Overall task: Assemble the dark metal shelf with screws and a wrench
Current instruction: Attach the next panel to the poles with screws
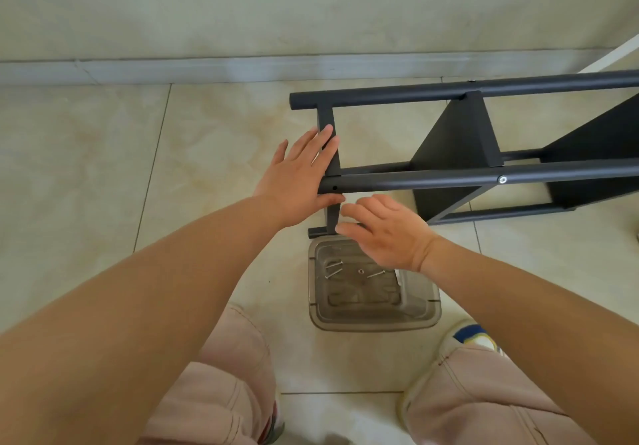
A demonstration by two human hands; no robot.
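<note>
The shelf (460, 147) lies on its side on the tiled floor (86, 168), running off to the right, and the person crouches at its near end. Left hand (297, 175) is flat and spread against the end crossbar (330, 154), thumb hooked just under the front rail (484, 176), bracing rather than gripping. Right hand (383, 226) hovers just below that rail with fingers loosely extended, holding nothing.

See the empty hole (334, 188) near the rail's end, right beside the left thumb? One bolt (502, 179) is already seated further along. My read: that hole is next. To do it well, keep the left hand pressing the crossbar square so the holes line up, and start the screw by hand before any wrench goes on.

The screws (333, 267) wait in a clear tray (377, 320) on the floor, directly beneath the right wrist, near the knees. An easy drop for the right hand. No wrench in sight that I can make out.
</note>
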